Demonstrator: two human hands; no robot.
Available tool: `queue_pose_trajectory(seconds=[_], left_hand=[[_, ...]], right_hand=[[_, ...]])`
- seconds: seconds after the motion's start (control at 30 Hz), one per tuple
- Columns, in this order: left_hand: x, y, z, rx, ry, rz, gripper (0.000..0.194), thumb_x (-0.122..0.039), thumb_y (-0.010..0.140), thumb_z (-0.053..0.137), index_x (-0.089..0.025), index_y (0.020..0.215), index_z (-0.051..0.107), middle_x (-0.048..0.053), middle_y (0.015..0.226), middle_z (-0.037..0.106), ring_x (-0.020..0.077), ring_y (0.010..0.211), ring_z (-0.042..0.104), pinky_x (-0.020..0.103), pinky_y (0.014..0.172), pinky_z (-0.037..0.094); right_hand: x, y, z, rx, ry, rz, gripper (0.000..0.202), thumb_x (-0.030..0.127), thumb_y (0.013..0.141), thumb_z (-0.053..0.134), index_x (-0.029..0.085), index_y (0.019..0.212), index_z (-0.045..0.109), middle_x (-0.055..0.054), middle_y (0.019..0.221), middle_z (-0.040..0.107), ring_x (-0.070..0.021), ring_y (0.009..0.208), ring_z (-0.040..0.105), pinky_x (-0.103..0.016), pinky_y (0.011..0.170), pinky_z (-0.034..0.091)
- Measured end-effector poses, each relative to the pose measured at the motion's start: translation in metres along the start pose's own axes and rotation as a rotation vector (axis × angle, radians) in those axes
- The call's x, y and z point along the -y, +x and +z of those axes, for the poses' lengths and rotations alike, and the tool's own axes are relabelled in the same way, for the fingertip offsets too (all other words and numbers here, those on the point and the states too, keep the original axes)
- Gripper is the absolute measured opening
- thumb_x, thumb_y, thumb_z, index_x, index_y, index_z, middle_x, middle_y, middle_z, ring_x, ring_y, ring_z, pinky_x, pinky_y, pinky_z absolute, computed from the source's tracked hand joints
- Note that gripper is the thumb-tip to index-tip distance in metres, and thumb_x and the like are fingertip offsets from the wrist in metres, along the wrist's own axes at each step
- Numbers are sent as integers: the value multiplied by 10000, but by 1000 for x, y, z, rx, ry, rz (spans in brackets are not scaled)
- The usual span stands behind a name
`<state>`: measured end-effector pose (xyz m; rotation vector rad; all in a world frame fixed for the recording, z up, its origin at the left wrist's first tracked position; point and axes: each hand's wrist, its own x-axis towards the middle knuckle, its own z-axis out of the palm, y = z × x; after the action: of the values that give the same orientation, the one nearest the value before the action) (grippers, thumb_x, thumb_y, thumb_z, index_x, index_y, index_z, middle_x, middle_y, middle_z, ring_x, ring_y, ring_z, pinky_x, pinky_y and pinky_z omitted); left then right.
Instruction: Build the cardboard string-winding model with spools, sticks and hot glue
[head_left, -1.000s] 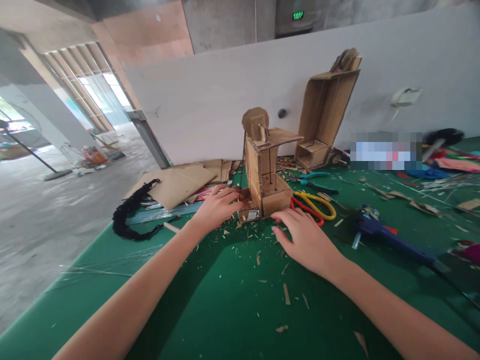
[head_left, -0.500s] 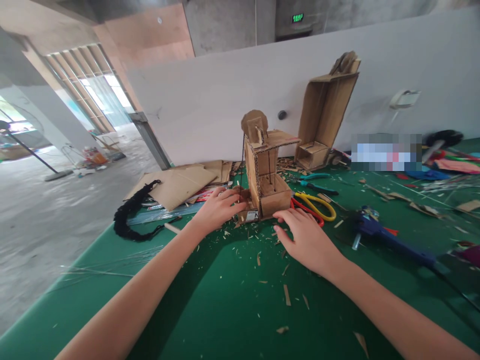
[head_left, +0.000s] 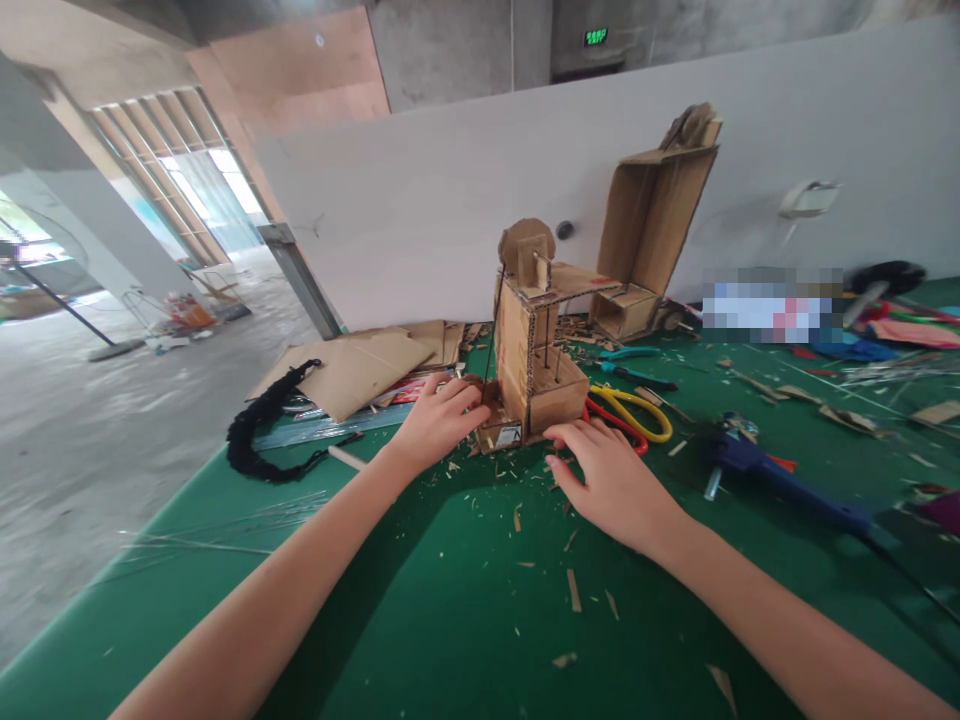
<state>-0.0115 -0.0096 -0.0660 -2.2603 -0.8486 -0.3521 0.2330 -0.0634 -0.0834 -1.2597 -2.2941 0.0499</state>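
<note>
Head view: model [head_left: 514,345], brown corrugated cardboard, upright on the green desk [head_left: 450,620], between and just beyond the hands; round disc [head_left: 525,243] on top, black cord [head_left: 491,345] down its left side. Low box [head_left: 559,402] at its right foot, two thin dark strands meeting the top. Left hand [head_left: 442,420]: palm down, fingers curved at the model's left foot; grip half-closed, hold cannot be told. Right hand [head_left: 611,475]: palm down, thumb apart, grip loosely spread, just beside the low box. Glue gun [head_left: 787,478]: blue, right.
</note>
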Motion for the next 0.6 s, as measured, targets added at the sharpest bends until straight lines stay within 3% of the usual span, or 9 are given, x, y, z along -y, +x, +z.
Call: queue_pose_trajectory(seconds=[0.3,0.6], left_hand=[[4,0,-7,103,-27,55,167,-196,883,504,-254,992,616,48,899,559,215,894,492,391,837,341],[0,0,-7,39,0,49,177,-197,919,453,-187,798,581,45,812,573,199,842,506,375,834,358]], right_hand=[[-1,-1,0,-3,13,-4,183,224,873,447,197,1022,551,-52,964,631,-228,929,535,-421,825,416],[2,0,-2,-18,11,-19,192,217,864,445,208,1015,562,-65,951,641,-241,933,551,-418,781,435]])
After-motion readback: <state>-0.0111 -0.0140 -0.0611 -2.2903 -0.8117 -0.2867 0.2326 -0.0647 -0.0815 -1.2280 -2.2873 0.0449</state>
